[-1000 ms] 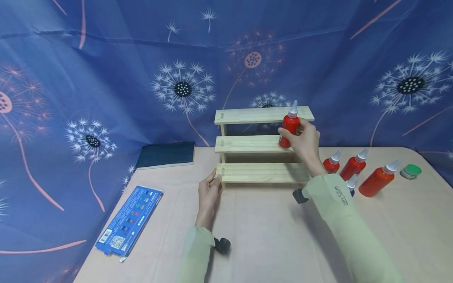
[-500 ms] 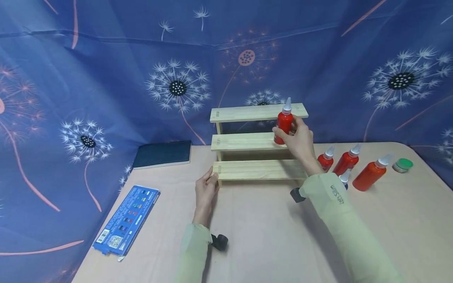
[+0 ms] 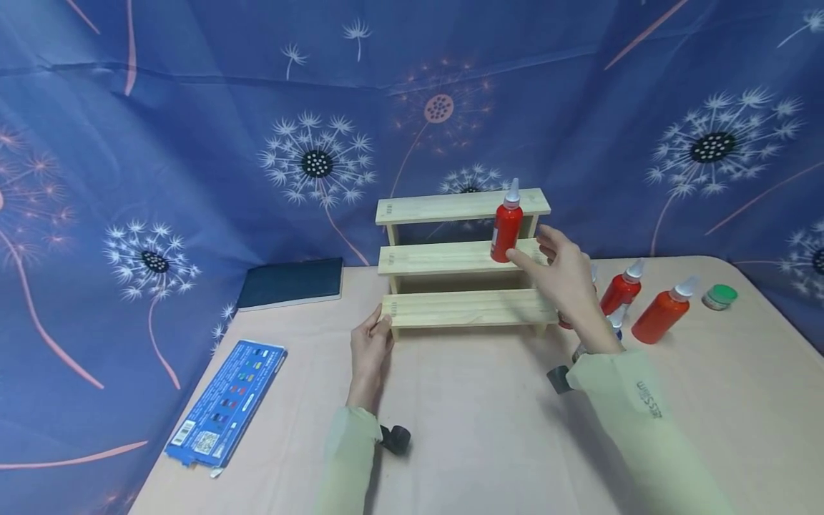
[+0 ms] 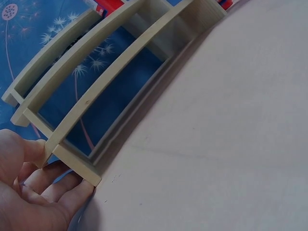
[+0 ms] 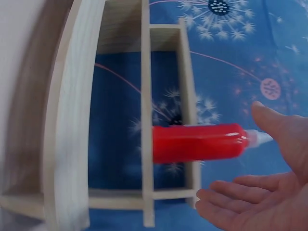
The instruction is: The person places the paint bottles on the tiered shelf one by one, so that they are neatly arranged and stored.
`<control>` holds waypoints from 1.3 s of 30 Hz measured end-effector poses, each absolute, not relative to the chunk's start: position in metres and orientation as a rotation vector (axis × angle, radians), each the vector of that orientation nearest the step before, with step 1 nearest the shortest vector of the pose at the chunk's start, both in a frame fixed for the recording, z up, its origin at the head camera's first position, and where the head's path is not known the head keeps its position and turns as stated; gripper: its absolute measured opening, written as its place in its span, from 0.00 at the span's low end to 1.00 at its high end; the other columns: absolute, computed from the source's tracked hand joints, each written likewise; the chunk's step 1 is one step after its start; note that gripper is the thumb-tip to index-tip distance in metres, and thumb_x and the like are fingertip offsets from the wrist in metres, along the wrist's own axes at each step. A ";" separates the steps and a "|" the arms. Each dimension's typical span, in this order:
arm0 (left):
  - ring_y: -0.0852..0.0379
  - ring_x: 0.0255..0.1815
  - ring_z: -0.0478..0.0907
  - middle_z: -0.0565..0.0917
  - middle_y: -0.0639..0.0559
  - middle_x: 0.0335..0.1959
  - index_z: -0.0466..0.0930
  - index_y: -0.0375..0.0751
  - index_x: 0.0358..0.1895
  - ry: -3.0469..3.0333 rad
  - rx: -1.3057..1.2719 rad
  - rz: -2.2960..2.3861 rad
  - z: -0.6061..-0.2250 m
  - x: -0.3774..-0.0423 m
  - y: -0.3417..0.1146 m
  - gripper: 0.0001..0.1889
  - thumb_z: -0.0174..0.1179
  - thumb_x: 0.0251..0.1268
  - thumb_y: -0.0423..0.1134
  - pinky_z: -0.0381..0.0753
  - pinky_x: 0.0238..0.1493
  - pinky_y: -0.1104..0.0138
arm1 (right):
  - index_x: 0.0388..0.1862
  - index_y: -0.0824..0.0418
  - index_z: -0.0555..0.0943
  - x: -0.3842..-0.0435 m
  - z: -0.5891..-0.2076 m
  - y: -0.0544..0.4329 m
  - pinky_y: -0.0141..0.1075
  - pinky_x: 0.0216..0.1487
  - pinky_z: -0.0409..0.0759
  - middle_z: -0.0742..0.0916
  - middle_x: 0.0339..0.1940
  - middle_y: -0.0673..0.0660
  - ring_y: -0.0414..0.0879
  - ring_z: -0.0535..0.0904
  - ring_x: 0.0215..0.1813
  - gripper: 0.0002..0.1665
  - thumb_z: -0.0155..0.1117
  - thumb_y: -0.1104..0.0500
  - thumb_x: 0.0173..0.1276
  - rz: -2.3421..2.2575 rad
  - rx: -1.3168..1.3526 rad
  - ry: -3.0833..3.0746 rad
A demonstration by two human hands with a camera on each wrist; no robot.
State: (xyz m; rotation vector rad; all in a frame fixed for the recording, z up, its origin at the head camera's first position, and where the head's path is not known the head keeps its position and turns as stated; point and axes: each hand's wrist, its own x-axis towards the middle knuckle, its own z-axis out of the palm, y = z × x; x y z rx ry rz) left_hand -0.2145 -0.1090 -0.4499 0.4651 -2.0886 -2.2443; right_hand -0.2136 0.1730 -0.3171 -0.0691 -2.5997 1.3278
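Note:
A red squeeze bottle (image 3: pixel 506 230) with a pointed clear cap stands upright on the middle step of a three-step wooden rack (image 3: pixel 463 309). Beside it my right hand (image 3: pixel 566 277) has its fingers spread; in the right wrist view the open palm (image 5: pixel 269 192) is apart from the bottle. My left hand (image 3: pixel 371 349) grips the left end of the rack's lowest step. In the left wrist view the thumb lies on top of the board and the fingers (image 4: pixel 57 187) are under it, around the end leg.
Right of the rack stand more bottles, among them a red one (image 3: pixel 621 292) and an orange-red one (image 3: pixel 661 315), partly behind my right arm. A green-lidded jar (image 3: pixel 719 296) is farther right. At left lie a blue box (image 3: pixel 227 402) and a dark notebook (image 3: pixel 291 283). A patterned cloth (image 3: pixel 212 129) hangs behind.
My right hand has let go of the red squeeze bottle and drawn back to the right. The bottle now stands on the middle step. My left hand keeps its grip on the rack.

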 end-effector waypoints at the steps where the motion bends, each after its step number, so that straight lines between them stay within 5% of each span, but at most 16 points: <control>1: 0.47 0.63 0.75 0.73 0.40 0.66 0.67 0.42 0.70 -2.089 0.465 -2.242 -0.450 -0.215 -0.109 0.23 0.53 0.74 0.36 0.80 0.59 0.59 | 0.77 0.65 0.56 -0.209 -0.315 0.175 0.60 0.67 0.70 0.70 0.71 0.70 0.66 0.68 0.70 0.52 0.63 0.38 0.66 1.316 -0.067 -2.603; 21: 0.47 0.62 0.76 0.75 0.39 0.65 0.67 0.42 0.70 -2.098 0.482 -2.219 -0.452 -0.214 -0.106 0.23 0.52 0.75 0.36 0.80 0.58 0.60 | 0.77 0.58 0.59 -0.159 -0.315 0.225 0.61 0.71 0.63 0.69 0.74 0.63 0.62 0.63 0.74 0.47 0.63 0.40 0.67 1.237 -0.181 -2.499; 31: 0.49 0.61 0.78 0.78 0.39 0.62 0.67 0.42 0.70 -2.079 0.490 -2.224 -0.452 -0.214 -0.106 0.23 0.52 0.75 0.35 0.81 0.58 0.60 | 0.79 0.53 0.56 -0.141 -0.347 0.247 0.42 0.72 0.66 0.71 0.73 0.61 0.59 0.67 0.72 0.46 0.65 0.45 0.68 1.319 -0.356 -2.403; 39: 0.49 0.61 0.77 0.76 0.42 0.64 0.68 0.44 0.70 -2.096 0.509 -2.208 -0.453 -0.215 -0.106 0.23 0.53 0.74 0.36 0.83 0.55 0.64 | 0.80 0.51 0.52 -0.131 -0.374 0.252 0.42 0.70 0.67 0.69 0.74 0.61 0.60 0.65 0.72 0.50 0.65 0.42 0.67 1.355 -0.446 -2.440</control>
